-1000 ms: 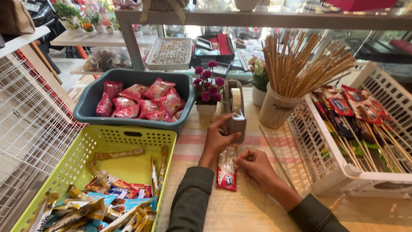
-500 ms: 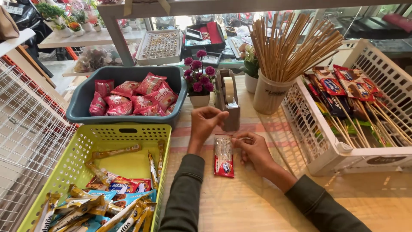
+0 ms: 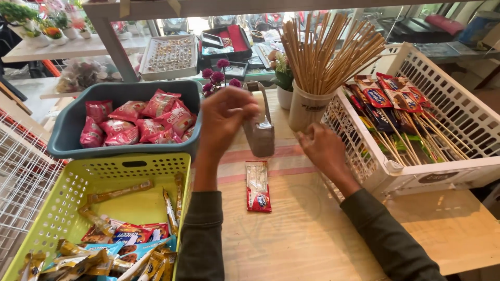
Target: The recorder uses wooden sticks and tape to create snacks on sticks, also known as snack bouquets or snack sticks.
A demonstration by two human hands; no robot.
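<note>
A red and clear snack packet [image 3: 258, 186] lies flat on the wooden table, with neither hand touching it. My left hand [image 3: 225, 118] is raised and blurred beside the grey tape dispenser [image 3: 260, 130]. Its fingertips are bunched near the dispenser's top, and I cannot tell whether they hold anything. My right hand [image 3: 324, 149] hovers low to the right of the packet, loosely curled, with nothing seen in it. It is close to the base of a white cup [image 3: 307, 110] full of wooden sticks.
A green basket [image 3: 62, 205] of mixed snack bars sits front left. Behind it is a blue-grey bin [image 3: 67, 130] of red packets. A white basket [image 3: 416, 171] on the right holds snacks taped to sticks. Small flower pots stand behind the dispenser. A wire rack is at far left.
Both hands have left the packet. The left rose toward the dispenser's top and the right slid right toward the cup. The packet stays on the table.
</note>
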